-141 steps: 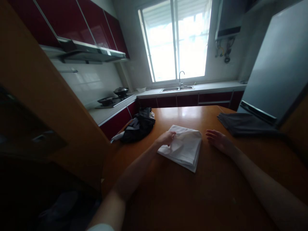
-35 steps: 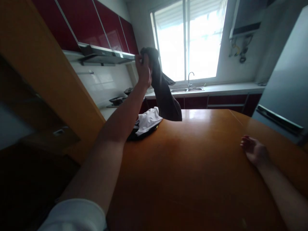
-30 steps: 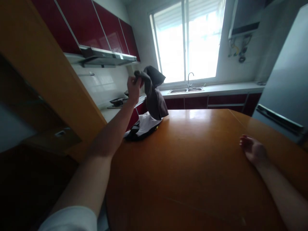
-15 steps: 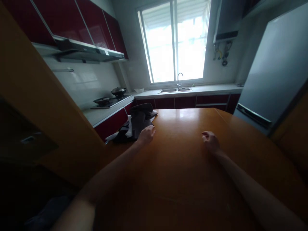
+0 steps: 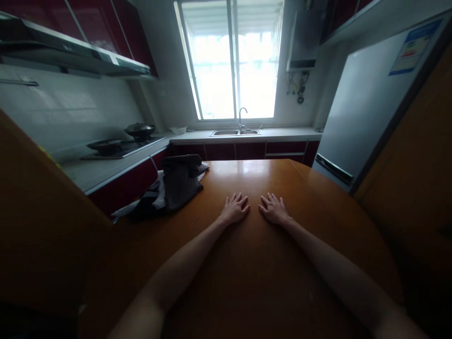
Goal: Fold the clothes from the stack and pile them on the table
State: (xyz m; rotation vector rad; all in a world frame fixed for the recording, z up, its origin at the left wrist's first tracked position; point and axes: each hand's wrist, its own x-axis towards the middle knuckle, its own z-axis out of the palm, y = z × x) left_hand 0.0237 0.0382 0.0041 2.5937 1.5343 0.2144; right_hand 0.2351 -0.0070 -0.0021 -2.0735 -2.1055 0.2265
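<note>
My left hand point(image 5: 236, 208) and my right hand point(image 5: 273, 209) lie flat side by side on the orange wooden table point(image 5: 268, 273), fingers spread, holding nothing. To the left, at the table's far left corner, a heap of clothes point(image 5: 165, 190) rests with a dark grey garment point(image 5: 181, 181) on top and white cloth showing beneath it. My left hand is a short way right of the heap and does not touch it.
A kitchen counter runs behind the table with a sink and tap point(image 5: 240, 127) under a window point(image 5: 229, 61), and a stove with pans point(image 5: 122, 143) at left. A grey refrigerator point(image 5: 367, 108) stands at right. A wooden panel point(image 5: 38, 221) fills the near left.
My left hand let go of the dark grey garment, which now lies on the heap. Both hands moved to the table's middle and lie flat together. The view shifted left.
</note>
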